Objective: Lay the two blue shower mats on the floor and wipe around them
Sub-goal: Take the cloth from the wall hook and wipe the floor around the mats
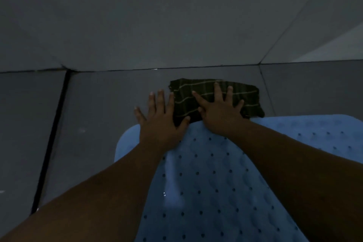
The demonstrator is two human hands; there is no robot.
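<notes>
A blue shower mat [206,179] dotted with small holes lies flat on the grey tiled floor [102,104] under my arms. A second blue mat [322,135] lies to its right, partly behind my right forearm. Just beyond the mats' far edge sits a dark green cloth [241,94] with thin pale stripes. My right hand [220,112] presses flat on the cloth with fingers spread. My left hand [159,120] lies flat beside it with straight fingers, its thumb touching the cloth's left edge and its palm over the first mat's far edge.
A grey tiled wall [176,15] rises just beyond the cloth. A dark grout line [53,135] runs down the floor at the left. Bare floor extends left of the mat.
</notes>
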